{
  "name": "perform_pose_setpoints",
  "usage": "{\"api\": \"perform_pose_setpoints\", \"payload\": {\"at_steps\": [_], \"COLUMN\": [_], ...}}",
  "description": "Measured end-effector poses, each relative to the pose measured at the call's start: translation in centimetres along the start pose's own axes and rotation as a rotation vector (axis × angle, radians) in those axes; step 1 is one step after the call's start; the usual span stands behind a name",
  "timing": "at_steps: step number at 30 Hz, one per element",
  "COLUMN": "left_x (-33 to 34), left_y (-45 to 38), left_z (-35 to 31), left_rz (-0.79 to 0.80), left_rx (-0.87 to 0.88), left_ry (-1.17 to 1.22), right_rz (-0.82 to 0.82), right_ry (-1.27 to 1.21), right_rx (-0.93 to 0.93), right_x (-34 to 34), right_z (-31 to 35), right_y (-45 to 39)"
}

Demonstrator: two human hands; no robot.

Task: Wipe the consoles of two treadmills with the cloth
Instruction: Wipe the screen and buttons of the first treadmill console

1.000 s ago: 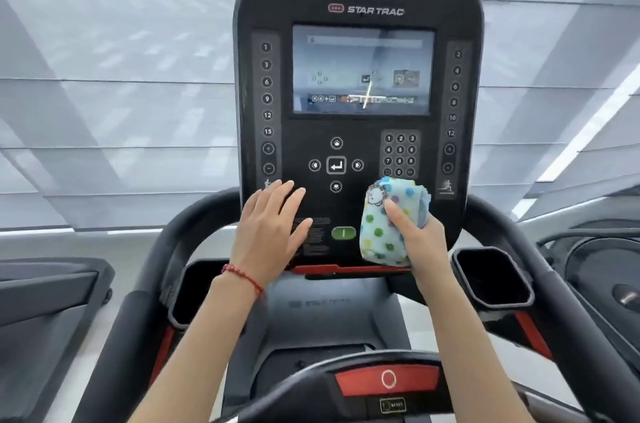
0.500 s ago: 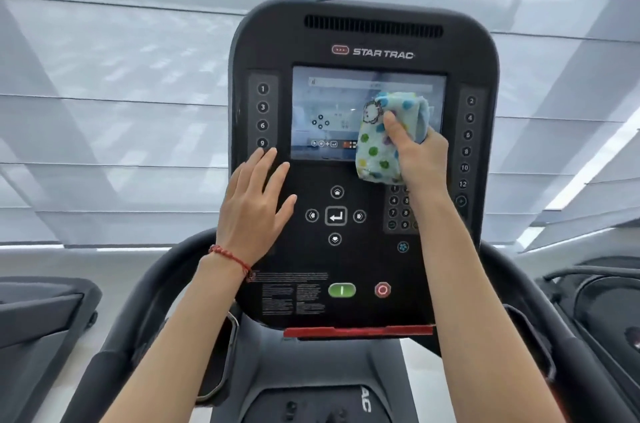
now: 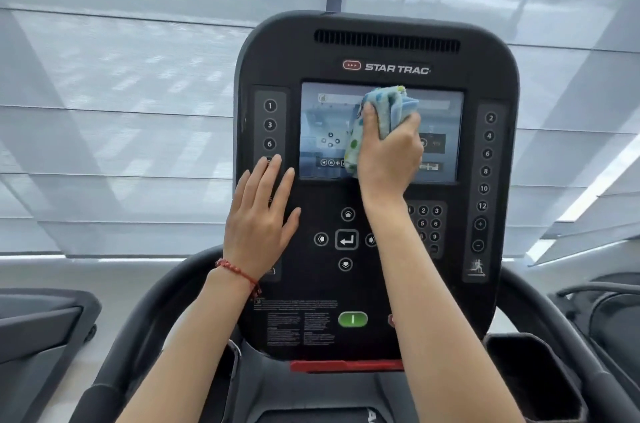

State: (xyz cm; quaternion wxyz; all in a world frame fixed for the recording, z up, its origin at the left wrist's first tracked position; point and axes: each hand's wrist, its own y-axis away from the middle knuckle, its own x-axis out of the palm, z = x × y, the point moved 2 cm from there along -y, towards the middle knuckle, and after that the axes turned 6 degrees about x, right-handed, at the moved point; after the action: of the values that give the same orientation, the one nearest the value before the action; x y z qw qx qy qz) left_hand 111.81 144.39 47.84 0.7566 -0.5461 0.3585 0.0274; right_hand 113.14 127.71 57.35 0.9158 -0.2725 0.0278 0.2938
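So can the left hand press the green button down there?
Probably yes. The left hand lies flat and open on the console, holding nothing, and the green button sits uncovered just below it, with nothing between.

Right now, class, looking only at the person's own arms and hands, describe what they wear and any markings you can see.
Both forearms are bare, with no sleeves in view. The left hand has a thin red braided cord bracelet round its wrist, with a small knot or tassel hanging at one side. The right hand and its wrist show no bracelet, watch or glove. No rings are visible on either hand.
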Motion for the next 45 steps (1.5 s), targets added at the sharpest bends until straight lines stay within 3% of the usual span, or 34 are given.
{"api": "perform_pose_setpoints", "payload": {"at_steps": [12, 17, 20, 28, 37, 45], "left_x": [-0.1, -0.1, 0.0, 0.2, 0.4, 0.4], "left_y": [0.0, -0.1, -0.1, 0.2, 0.3, 0.2], "left_z": [0.1, 0.1, 0.1, 0.3, 0.4, 0.2], "left_rz": [-0.008, -0.019, -0.023, -0.036, -0.047, -0.050], "left_rx": [-0.012, -0.023, -0.024, -0.016, -0.012, -0.017], "left_ry": [0.032, 0.042, 0.042, 0.051, 0.053, 0.046], "right_rz": [0.092, 0.166, 0.108, -0.033, -0.318, -0.316], "right_ry": [-0.005, 0.093, 0.104, 0.194, 0.262, 0.166], "right_rx": [-0.171, -0.045, -0.026, -0.185, -0.019, 0.013], "right_x": [4.4, 4.5, 4.7, 2.1, -4.6, -3.3], "right_z": [4.6, 5.2, 5.1, 1.7, -3.5, -3.3], "right_y": [1.8, 1.6, 1.5, -2.2, -8.0, -6.3]}}
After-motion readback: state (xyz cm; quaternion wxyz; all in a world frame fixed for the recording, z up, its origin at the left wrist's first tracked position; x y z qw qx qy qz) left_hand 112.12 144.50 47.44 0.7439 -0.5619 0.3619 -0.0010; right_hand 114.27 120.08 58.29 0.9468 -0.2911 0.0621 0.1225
